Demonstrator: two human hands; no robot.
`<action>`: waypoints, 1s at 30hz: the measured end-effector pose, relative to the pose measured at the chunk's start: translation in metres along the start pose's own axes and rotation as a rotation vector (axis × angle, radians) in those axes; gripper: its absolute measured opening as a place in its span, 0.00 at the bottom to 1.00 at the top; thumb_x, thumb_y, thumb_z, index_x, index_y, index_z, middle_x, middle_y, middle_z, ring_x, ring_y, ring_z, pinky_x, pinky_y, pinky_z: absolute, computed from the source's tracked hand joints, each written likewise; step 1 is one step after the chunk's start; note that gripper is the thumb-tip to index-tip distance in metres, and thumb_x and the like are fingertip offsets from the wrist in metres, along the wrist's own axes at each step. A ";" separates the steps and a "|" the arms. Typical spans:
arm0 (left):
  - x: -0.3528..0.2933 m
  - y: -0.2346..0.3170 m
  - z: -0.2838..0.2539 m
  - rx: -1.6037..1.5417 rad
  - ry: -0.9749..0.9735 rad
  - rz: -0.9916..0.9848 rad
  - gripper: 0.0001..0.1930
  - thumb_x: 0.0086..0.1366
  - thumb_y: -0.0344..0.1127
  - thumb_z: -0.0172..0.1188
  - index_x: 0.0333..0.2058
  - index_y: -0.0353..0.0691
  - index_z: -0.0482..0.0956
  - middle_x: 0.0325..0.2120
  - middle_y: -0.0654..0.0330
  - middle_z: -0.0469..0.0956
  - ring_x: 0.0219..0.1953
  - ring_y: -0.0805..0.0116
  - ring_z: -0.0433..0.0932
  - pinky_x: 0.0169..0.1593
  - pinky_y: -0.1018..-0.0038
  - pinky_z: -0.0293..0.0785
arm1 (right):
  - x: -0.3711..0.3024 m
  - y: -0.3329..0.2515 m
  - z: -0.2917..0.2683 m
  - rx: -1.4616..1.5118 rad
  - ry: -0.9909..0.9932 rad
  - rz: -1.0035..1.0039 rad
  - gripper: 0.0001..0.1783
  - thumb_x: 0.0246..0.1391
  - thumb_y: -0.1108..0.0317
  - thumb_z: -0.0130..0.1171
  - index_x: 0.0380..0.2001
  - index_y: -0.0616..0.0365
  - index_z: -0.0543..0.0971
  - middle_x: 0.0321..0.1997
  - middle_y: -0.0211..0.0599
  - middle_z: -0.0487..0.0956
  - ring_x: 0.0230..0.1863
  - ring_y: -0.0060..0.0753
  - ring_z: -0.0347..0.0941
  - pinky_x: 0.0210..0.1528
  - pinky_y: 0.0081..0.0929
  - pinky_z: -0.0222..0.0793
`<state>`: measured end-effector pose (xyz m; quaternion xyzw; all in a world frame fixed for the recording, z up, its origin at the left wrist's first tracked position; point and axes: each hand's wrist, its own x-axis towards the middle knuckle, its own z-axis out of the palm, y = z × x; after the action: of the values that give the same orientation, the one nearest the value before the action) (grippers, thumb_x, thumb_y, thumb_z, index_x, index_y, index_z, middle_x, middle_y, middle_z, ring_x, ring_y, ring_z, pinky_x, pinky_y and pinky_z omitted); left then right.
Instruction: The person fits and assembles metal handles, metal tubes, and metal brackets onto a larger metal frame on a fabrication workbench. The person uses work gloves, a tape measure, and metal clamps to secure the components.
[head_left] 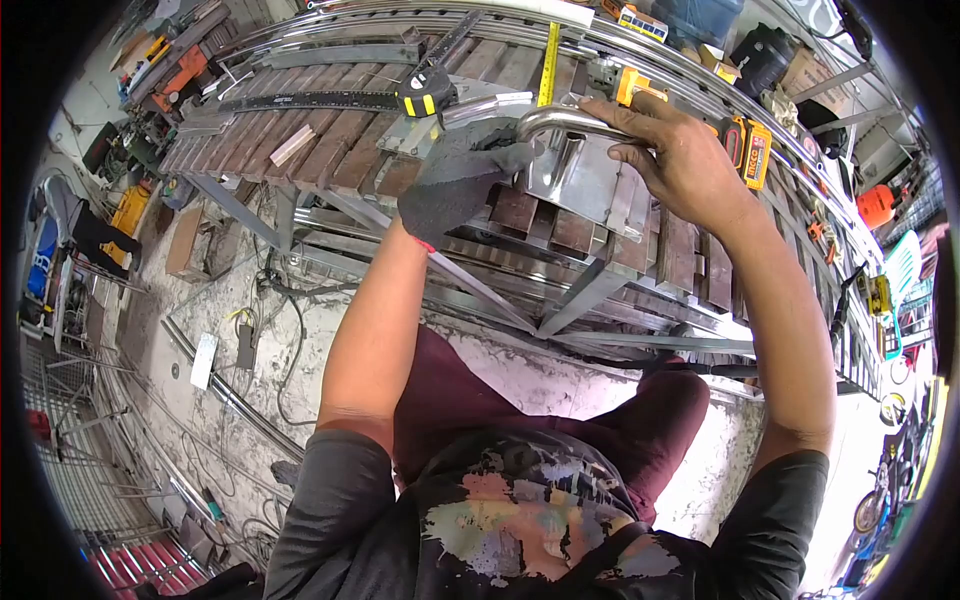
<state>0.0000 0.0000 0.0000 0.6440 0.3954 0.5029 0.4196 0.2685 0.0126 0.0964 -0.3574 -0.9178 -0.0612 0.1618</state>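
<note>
A curved, shiny metal tube (568, 119) is held between my hands above the slatted workbench. My left hand (465, 180), in a dark grey glove, is closed round the tube's left end. My bare right hand (680, 150) grips the other end, thumb below and fingers over the top. Under the tube lies a flat metal plate (600, 190) on the brown slats. Just beyond my left hand sits a black and yellow tape measure (427, 92). A yellow blade (548, 65) stretches away behind the tube.
A yellow and black power tool (745, 150) rests right of my right hand. Long metal tubes (330, 30) line the bench's far side. A black metal square (310, 101) and a short bar (292, 145) lie at left. Cables (285, 350) trail across the floor.
</note>
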 end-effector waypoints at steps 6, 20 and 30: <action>-0.003 0.006 0.003 0.064 0.000 -0.016 0.13 0.70 0.41 0.67 0.37 0.34 0.82 0.27 0.65 0.76 0.31 0.76 0.71 0.35 0.74 0.70 | -0.006 -0.001 0.002 0.031 0.032 0.021 0.16 0.59 0.64 0.65 0.50 0.54 0.81 0.45 0.47 0.76 0.43 0.59 0.77 0.43 0.52 0.72; -0.011 -0.010 -0.007 -0.246 -0.104 -0.060 0.12 0.70 0.31 0.64 0.50 0.33 0.83 0.36 0.65 0.81 0.38 0.77 0.77 0.43 0.75 0.76 | -0.048 -0.010 0.006 -0.036 0.342 0.073 0.29 0.55 0.72 0.67 0.62 0.47 0.76 0.42 0.42 0.75 0.40 0.52 0.77 0.43 0.45 0.74; -0.003 0.001 0.008 -0.359 0.176 -0.015 0.16 0.69 0.32 0.64 0.52 0.31 0.81 0.41 0.62 0.83 0.44 0.74 0.80 0.51 0.76 0.77 | -0.093 0.055 0.045 0.058 0.314 0.417 0.24 0.56 0.69 0.68 0.56 0.54 0.78 0.46 0.49 0.79 0.46 0.59 0.78 0.48 0.48 0.74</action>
<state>0.0076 -0.0045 -0.0017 0.5093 0.3393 0.6165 0.4955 0.3583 0.0041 0.0222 -0.5202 -0.7892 -0.0551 0.3216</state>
